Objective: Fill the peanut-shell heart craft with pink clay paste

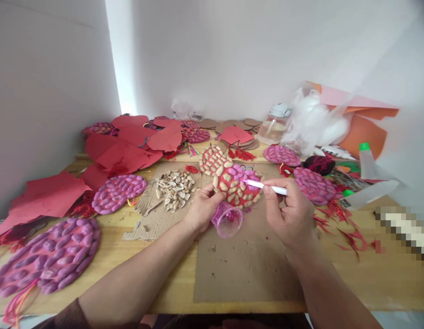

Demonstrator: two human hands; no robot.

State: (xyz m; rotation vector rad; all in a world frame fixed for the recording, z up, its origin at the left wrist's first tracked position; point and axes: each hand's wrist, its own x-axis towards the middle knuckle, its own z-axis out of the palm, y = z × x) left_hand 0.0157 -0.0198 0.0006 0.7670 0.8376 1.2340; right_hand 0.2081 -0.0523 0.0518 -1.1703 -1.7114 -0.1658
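Observation:
My left hand [205, 206] is closed on the near left edge of a red disc [249, 197] covered in peanuts. Some peanuts on the disc's upper part are bright pink, the others bare tan. In my right hand [287, 208] is a white-handled paintbrush [274, 188], its pink tip touching the peanuts. Close by my left hand, a clear plastic cup [229, 223] has pink paint on its inside; whether the hand touches it I cannot tell. Just behind lies another disc of unpainted peanuts [213, 160]. Broken peanut shells [174, 188] are heaped to the left.
Cardboard [248, 274] covers the middle of the wooden table [157, 274]. Purple-painted peanut discs [49, 256] lie on both sides. Red paper [129, 146] is piled at back left. A lidded jar [275, 125], a plastic bag [313, 121] and a green-capped bottle [369, 162] stand right.

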